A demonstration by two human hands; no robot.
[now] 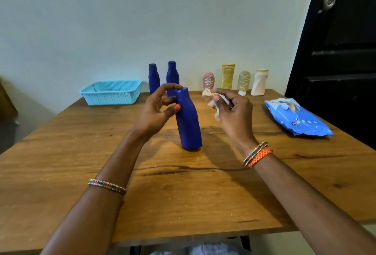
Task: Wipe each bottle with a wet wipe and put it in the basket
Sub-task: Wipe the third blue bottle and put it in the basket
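A blue bottle (pixel 189 120) stands upright in the middle of the wooden table (pixel 81 163). My left hand (pixel 156 108) holds it at the neck, thumb on its left side and fingers curled over the cap. My right hand (pixel 232 110) hovers just right of the bottle and pinches a crumpled white wet wipe (pixel 211 100). A light blue basket (pixel 112 91) sits at the back left with nothing visible inside. Two more blue bottles (pixel 153 77) (pixel 172 73) stand behind the held one.
Along the back wall stand a pink tube (pixel 208 80), a yellow tube (pixel 227 76), a pale yellow tube (pixel 243 82) and a white bottle (pixel 259 82). A blue wet-wipe pack (pixel 297 116) lies at the right edge. A dark door (pixel 341 51) is at right.
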